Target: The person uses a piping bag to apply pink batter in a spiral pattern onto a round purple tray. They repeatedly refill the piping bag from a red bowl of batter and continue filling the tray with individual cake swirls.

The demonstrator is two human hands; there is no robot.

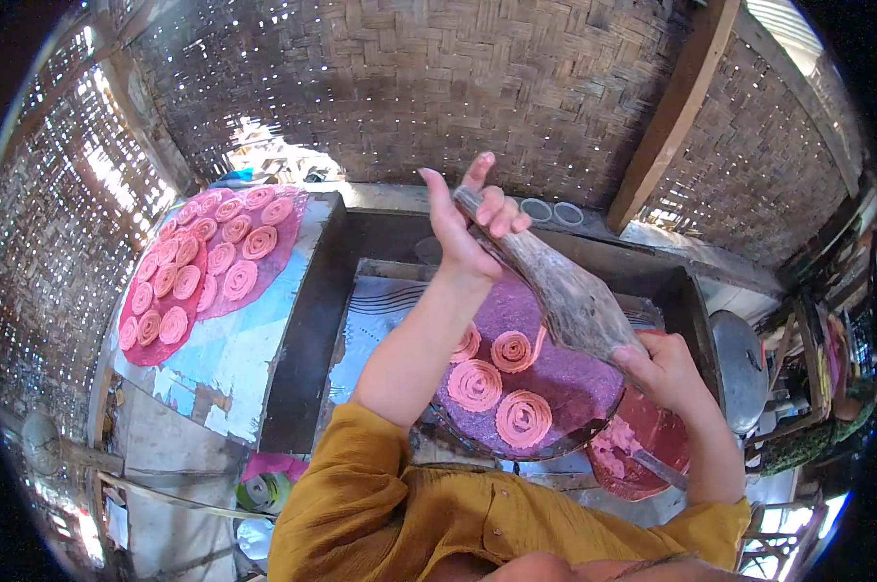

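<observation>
My left hand (pixel 468 223) grips the narrow upper end of a long weathered wooden tool (pixel 569 291), with some fingers raised. My right hand (pixel 657 369) holds its lower, wider end. A pink strip hangs beside the wood down to a coil (pixel 511 351) on a purple round sheet (pixel 584 393). More pink rosette coils (pixel 475 384) lie on that sheet, partly hidden behind my left forearm. At the lower right, a red basin (pixel 623 470) holds pink paste and a long-handled utensil (pixel 657 466).
Many pink rosettes (pixel 240 279) cover pink sheets on a board (pixel 220 378) at the left. A dark trough (pixel 298 388) surrounds the work area. A woven wall (pixel 409 87), wooden post (pixel 671 116) and small round containers (pixel 550 211) are behind. A metal pot (pixel 734 364) sits at the right.
</observation>
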